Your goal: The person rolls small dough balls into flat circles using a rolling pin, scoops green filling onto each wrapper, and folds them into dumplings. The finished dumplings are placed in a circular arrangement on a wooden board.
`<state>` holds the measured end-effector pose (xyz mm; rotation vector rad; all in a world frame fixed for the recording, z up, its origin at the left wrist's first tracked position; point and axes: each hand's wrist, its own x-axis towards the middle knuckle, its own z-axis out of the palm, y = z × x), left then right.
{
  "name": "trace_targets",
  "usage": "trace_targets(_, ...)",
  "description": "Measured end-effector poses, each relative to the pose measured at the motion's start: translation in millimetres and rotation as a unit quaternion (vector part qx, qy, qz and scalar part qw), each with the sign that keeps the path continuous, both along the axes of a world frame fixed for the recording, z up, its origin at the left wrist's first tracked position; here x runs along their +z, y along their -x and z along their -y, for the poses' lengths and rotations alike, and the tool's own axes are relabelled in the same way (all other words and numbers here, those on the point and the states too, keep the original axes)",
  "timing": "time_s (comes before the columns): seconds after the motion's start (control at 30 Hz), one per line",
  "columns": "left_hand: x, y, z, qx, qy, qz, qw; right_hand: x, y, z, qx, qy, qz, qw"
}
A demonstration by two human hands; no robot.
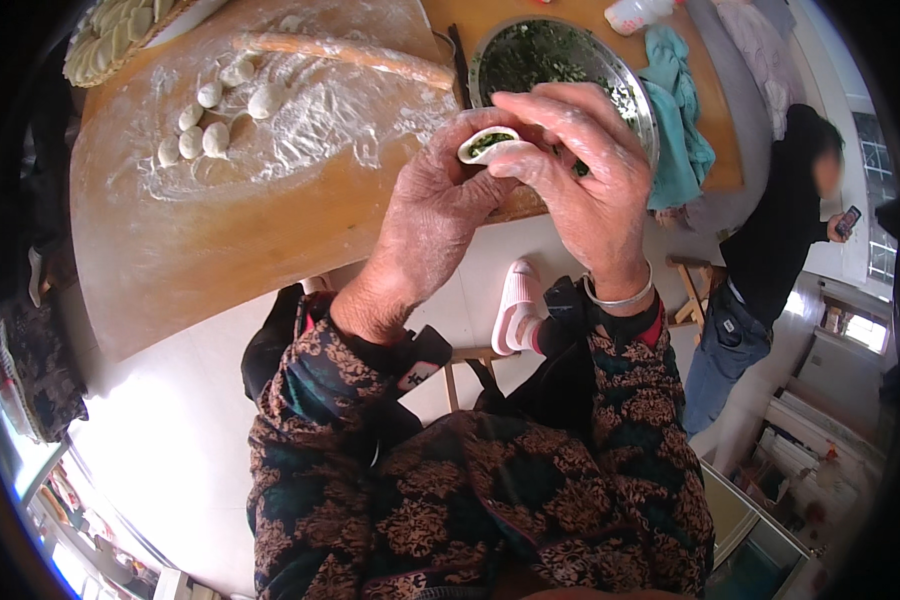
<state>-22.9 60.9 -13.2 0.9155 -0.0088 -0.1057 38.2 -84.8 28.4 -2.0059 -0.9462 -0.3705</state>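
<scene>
Between my two floury hands is a partly folded dumpling (489,146), its pale dough curved round a green chopped filling that shows through the gap. My left hand (435,195) cups it from the left, fingers curled behind. With thumb and fingers my right hand (590,165) pinches the dough's right side. Just beyond the hands lies a metal bowl (485,62) of green filling, partly covered by my right hand. Several small dough balls (215,140) rest on the floured board (300,255) to the left.
A floured rolling pin (345,56) lies across the board's far side. At the far left is a tray of dumplings (110,45). A teal cloth (675,120) sits right of the bowl, near a whitish container (638,14). To the right, a person (770,240) in black holds a phone (847,222).
</scene>
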Motion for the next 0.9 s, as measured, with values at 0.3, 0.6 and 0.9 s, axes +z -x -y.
trace_targets(0.3, 4, 3, -8, -0.056, -0.086, -0.003, 0.995, -13, -4, 3, 0.054, 0.032, 0.109, 0.992)
trace_targets(0.6, 7, 2, -2, -0.038, -0.034, -0.025, 0.998, -12, 1, 2, 0.064, -0.110, -0.161, 0.979)
trace_targets(0.9, 2, 2, 6, -0.008, -0.039, -0.016, 0.999, -23, -6, 0, 0.111, -0.124, -0.098, 0.981)
